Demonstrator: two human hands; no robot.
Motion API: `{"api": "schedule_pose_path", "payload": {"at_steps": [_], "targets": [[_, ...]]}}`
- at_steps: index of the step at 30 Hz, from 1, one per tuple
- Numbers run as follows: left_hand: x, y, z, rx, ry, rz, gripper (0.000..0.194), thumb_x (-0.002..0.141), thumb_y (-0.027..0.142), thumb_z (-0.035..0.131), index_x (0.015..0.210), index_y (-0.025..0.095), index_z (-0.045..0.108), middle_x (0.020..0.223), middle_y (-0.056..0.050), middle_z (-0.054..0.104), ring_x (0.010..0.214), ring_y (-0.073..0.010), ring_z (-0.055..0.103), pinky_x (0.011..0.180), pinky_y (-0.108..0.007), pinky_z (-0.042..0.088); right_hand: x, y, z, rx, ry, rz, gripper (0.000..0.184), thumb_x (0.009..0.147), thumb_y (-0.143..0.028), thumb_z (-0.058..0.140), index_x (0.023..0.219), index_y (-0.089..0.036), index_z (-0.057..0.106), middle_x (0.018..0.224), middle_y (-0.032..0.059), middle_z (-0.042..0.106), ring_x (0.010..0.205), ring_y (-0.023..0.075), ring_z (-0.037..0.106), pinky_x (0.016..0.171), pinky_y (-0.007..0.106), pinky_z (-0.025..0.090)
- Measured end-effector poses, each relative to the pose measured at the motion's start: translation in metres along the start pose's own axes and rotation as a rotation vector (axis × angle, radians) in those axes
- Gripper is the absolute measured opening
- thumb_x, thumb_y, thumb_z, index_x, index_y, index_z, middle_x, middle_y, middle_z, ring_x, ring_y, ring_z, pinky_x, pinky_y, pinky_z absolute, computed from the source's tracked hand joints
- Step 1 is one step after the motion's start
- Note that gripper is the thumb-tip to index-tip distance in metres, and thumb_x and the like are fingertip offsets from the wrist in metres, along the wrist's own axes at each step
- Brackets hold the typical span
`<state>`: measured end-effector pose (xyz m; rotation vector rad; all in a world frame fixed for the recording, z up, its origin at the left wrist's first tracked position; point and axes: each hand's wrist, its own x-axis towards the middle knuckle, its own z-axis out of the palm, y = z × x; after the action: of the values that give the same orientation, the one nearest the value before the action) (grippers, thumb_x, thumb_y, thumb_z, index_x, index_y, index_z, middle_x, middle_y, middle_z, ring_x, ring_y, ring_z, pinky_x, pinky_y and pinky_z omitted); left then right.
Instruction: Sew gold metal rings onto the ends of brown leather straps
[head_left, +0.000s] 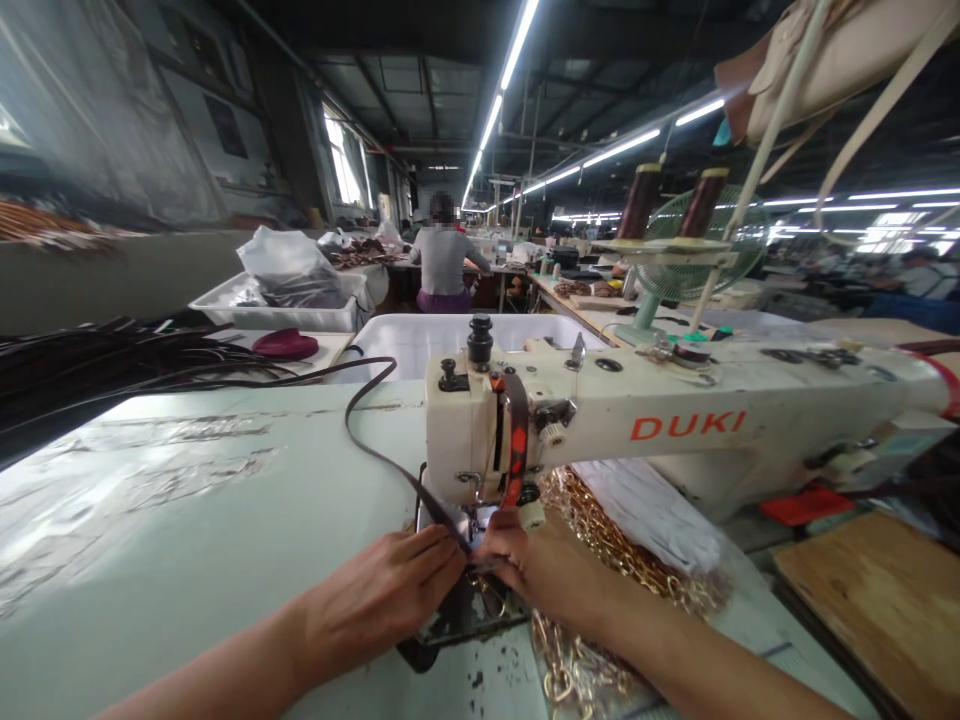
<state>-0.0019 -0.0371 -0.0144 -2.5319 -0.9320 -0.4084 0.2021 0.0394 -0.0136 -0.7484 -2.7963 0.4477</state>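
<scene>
A white sewing machine (585, 410) marked DUKI stands on the pale table, its needle area just beyond my hands. My left hand (390, 585) is closed on a dark narrow strap (397, 470) beside the presser foot. From there the strap curves up and back to the left, towards a dark bundle of straps (90, 365). My right hand (529, 560) is closed at the same spot, fingertips close to the left ones. What its fingers pinch is hidden. Under my hands lies the machine's dark metal plate (465, 620).
Gold-coloured chains (592, 530) in clear plastic lie under the machine arm. A wooden board (877, 590) is at the right. Behind stand a white bin (405, 335), thread cones (640, 205) and a green fan (701, 230). A person (444, 255) sits further back.
</scene>
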Motion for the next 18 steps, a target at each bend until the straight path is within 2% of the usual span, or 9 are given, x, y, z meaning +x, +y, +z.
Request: {"api": "schedule_pose_path", "payload": {"at_steps": [4,9,12,15,18], "targets": [[0.003,-0.021,0.007,-0.067,0.039,0.069,0.029,0.099,0.014,0.031,0.105,0.009,0.058,0.094,-0.011,0.068,0.089,-0.0211,0.066,0.076,-0.029,0.056,0.000,-0.003,0.004,-0.061,0.125,0.113,0.012,0.086,-0.027,0.063,0.094,-0.023,0.070,0.094,0.0025,0.071,0.089,0.0216,0.063,0.078,0.030,0.044],[0.004,-0.035,0.014,-0.111,0.060,0.069,0.030,0.100,0.015,0.029,0.107,0.010,0.057,0.093,-0.010,0.068,0.080,-0.0191,0.066,0.070,-0.028,0.055,0.000,-0.003,0.014,-0.104,0.197,0.132,0.014,0.088,-0.022,0.056,0.094,-0.024,0.069,0.100,0.0029,0.070,0.086,0.0214,0.063,0.075,0.030,0.045],[0.002,-0.036,0.016,-0.144,0.036,0.052,0.030,0.100,0.017,0.029,0.111,0.010,0.056,0.094,-0.009,0.068,0.079,-0.0179,0.066,0.071,-0.027,0.055,0.000,-0.004,0.019,-0.156,0.185,0.146,0.018,0.086,-0.017,0.054,0.093,-0.025,0.069,0.097,0.0032,0.071,0.083,0.0227,0.063,0.073,0.032,0.045],[0.002,-0.031,0.016,-0.085,0.047,0.062,0.030,0.100,0.016,0.029,0.113,0.008,0.055,0.093,-0.010,0.068,0.078,-0.0198,0.066,0.068,-0.029,0.055,-0.001,-0.005,0.019,-0.189,0.157,0.120,0.021,0.082,-0.012,0.053,0.090,-0.024,0.069,0.090,0.0035,0.071,0.081,0.0239,0.063,0.071,0.033,0.046],[0.003,-0.025,0.013,-0.064,-0.006,-0.024,0.029,0.099,0.015,0.031,0.106,0.012,0.059,0.086,-0.008,0.068,0.074,-0.0199,0.066,0.064,-0.030,0.054,-0.002,-0.005,0.017,-0.200,0.167,0.057,0.022,0.083,-0.012,0.051,0.093,-0.023,0.068,0.096,0.0058,0.071,0.084,0.0243,0.063,0.075,0.035,0.047]]}}
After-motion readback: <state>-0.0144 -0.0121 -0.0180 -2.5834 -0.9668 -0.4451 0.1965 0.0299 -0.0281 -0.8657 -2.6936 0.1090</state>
